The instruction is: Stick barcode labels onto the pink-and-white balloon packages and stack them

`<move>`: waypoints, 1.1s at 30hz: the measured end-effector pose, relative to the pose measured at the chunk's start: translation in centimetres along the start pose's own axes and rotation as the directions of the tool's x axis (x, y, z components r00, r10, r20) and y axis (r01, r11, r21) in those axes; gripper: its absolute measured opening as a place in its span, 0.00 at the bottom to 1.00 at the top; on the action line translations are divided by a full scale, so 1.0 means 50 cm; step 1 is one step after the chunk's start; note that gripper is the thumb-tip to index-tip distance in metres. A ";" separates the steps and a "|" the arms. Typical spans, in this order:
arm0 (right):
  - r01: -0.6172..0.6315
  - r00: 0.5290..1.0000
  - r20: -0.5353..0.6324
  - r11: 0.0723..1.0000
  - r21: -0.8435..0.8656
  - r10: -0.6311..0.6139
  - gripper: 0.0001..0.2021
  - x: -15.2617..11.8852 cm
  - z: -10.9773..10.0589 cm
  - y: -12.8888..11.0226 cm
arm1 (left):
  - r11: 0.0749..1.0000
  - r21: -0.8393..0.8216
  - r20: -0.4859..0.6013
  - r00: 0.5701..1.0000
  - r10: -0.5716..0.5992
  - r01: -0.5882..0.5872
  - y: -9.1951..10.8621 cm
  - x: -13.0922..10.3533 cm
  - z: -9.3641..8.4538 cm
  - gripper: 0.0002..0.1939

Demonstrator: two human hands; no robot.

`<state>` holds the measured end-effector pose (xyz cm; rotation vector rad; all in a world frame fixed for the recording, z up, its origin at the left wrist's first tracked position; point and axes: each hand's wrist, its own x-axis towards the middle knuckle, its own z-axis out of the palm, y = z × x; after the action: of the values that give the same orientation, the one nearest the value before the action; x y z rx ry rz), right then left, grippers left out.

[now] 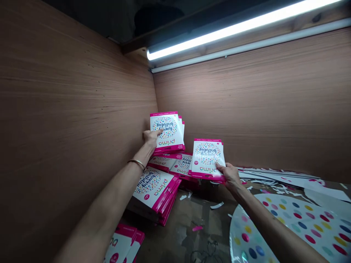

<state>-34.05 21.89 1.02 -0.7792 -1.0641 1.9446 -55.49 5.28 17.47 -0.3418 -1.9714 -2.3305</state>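
My left hand (151, 138) grips the left edge of a small pile of white and pink "happy birthday" packets (167, 140), held up near the back left corner. To the right, my right hand (229, 173) pinches another packet bundle (207, 153) at its lower right corner, thumb on the front. Between and below them lie more packets (182, 165). A taller stack of the same packets (157, 186) sits below my left hand, beside my left forearm.
More packets (124, 244) lie at the bottom left. A large clear sheet with coloured dots (290, 223) covers the right front. Paper scraps (274, 186) lie along the back wall (260, 109). A lit tube lamp (233, 33) hangs above.
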 end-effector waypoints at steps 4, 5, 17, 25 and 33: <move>0.062 0.997 0.051 0.998 0.020 -0.063 0.18 -0.084 -0.052 -0.064 | 0.969 -0.207 0.181 0.979 -0.096 0.133 -0.002 -0.136 -0.005 0.17; 0.074 0.995 0.065 0.997 0.023 -0.075 0.19 -0.114 -0.067 -0.081 | 0.955 -0.241 0.232 0.966 -0.115 0.172 -0.012 -0.178 -0.005 0.17; 0.299 0.953 0.160 0.882 -0.365 -0.257 0.15 -0.466 -0.319 -0.139 | 0.784 -0.397 0.630 0.763 -0.144 0.477 -0.108 -0.663 0.001 0.17; 0.346 0.898 0.393 0.870 -0.351 -0.198 0.25 -0.560 -0.412 -0.137 | 0.909 -0.268 0.629 0.773 -0.085 0.318 -0.145 -0.795 -0.061 0.16; 0.301 0.933 0.305 0.880 -0.367 -0.192 0.25 -0.617 -0.407 -0.102 | 0.941 -0.099 0.815 0.568 -0.109 0.324 -0.132 -0.824 -0.134 0.28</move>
<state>-0.38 5.83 0.52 -0.5716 -1.6842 1.6507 -17.52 -3.85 1.26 -1.5108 -2.0916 -2.9051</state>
